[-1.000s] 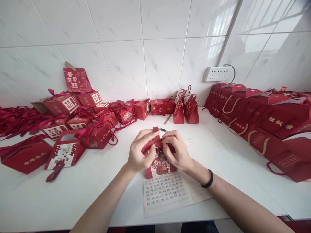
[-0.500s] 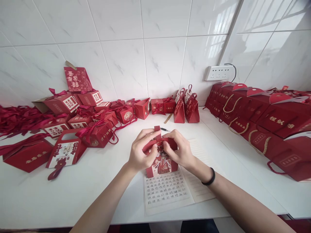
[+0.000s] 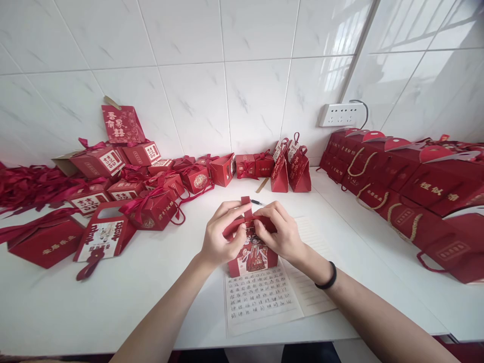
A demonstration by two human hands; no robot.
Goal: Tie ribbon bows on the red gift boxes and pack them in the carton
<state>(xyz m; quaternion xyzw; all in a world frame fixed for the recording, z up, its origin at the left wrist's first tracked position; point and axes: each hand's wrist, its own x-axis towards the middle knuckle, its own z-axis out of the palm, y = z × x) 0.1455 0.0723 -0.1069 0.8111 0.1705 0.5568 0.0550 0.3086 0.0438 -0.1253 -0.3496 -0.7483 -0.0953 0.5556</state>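
Between my hands, a red paper gift box (image 3: 254, 257) with printed figures on its front stands on an open notebook (image 3: 260, 302). A narrow red tab sticks up from its top. My left hand (image 3: 224, 233) grips the upper left edge, thumb on the front and fingers behind. My right hand (image 3: 279, 231) pinches the upper right edge in the same way, thumb close to the middle. Handwritten rows fill the notebook's left page, partly covered by the box. Just behind my hands lies a black pen (image 3: 257, 202), half hidden.
Red gift boxes with ribbons (image 3: 151, 207) crowd the left side, beside a heap of dark red ribbon (image 3: 34, 186). Upright red bags (image 3: 300, 174) stand near the tiled wall. A long row of red boxes with rope handles (image 3: 408, 201) lines the right. A power strip (image 3: 339, 115) is by the wall.
Both hands keep their hold at the top of the box, with hardly any finger movement. The whole view has shifted very slightly.
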